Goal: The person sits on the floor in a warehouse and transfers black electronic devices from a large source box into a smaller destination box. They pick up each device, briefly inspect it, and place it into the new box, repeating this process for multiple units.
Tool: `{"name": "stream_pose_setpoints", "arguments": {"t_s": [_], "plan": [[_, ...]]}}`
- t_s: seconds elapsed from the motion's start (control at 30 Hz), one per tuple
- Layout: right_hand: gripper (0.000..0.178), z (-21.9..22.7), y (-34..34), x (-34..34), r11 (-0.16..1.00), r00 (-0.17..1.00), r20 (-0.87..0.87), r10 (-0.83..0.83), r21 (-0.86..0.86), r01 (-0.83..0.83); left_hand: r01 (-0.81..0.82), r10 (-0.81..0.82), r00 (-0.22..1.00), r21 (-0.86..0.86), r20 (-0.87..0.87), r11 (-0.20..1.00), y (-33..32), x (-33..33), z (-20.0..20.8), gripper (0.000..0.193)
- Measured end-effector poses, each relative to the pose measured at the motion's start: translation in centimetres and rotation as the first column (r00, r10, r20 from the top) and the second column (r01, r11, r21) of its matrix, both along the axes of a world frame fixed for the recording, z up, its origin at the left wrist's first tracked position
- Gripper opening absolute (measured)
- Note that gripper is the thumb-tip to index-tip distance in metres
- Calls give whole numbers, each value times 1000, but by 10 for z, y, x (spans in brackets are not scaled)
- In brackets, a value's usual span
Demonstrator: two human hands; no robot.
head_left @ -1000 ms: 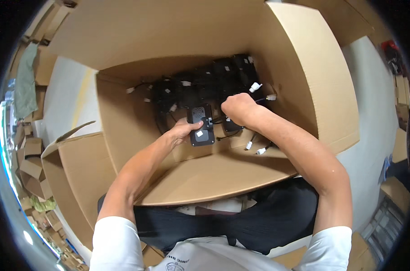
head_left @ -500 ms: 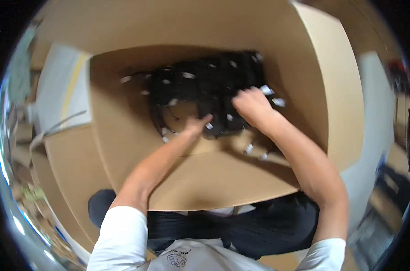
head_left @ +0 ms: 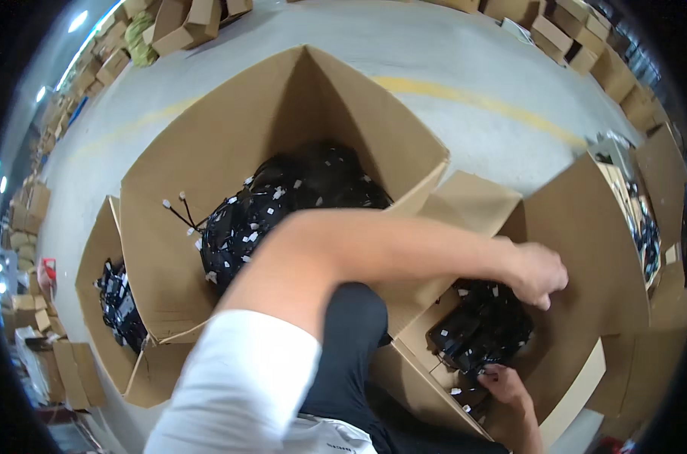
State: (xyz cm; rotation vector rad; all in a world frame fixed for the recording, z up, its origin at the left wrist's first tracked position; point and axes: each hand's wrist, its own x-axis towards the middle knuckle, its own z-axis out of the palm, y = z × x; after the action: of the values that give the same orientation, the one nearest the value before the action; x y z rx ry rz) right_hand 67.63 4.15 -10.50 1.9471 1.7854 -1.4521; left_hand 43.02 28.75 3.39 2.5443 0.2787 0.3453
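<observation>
I see pale grey floor (head_left: 298,30) crossed by a yellow line (head_left: 434,89), stacked cartons (head_left: 549,36) far right, bright lights (head_left: 77,21) far left.

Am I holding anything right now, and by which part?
It cannot be told: the right hand is at the near edge of the black devices; the left hand hides any grasp.

White lights (head_left: 78,21) glare at the left, while the middle carton (head_left: 184,151) has shadow inside. The left sleeve (head_left: 237,371) looks blurred. Near the dark rim, straight lines bend.
</observation>
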Motion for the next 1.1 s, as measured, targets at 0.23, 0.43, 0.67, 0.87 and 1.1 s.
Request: {"name": "stream_pose_setpoints", "arguments": {"t_s": [0.23,0.43,0.67,0.87,1.1], "plan": [[54,69,-11,-187,949,956,-156,250,237,-209,-774,824,552,-289,129,564,107,-322,-82,31],[56,68,-6,-198,967,979,-8,203,158,-199,-908,770,418,-240,-481,343,33,-438,-257,39],[59,45,-10,-187,958,974,3,226,178,-223,-940,546,324,-196,-773,279,36,-310,-285,131],[56,54,-6,-193,957,978,26,206,204,-207,-894,645,442,-251,-623,371,33,-356,-344,72],[43,108,78,-228,808,952,-307,-9,558,188,-368,713,669,-927,-209,75,28,-420,-138,30]]}}
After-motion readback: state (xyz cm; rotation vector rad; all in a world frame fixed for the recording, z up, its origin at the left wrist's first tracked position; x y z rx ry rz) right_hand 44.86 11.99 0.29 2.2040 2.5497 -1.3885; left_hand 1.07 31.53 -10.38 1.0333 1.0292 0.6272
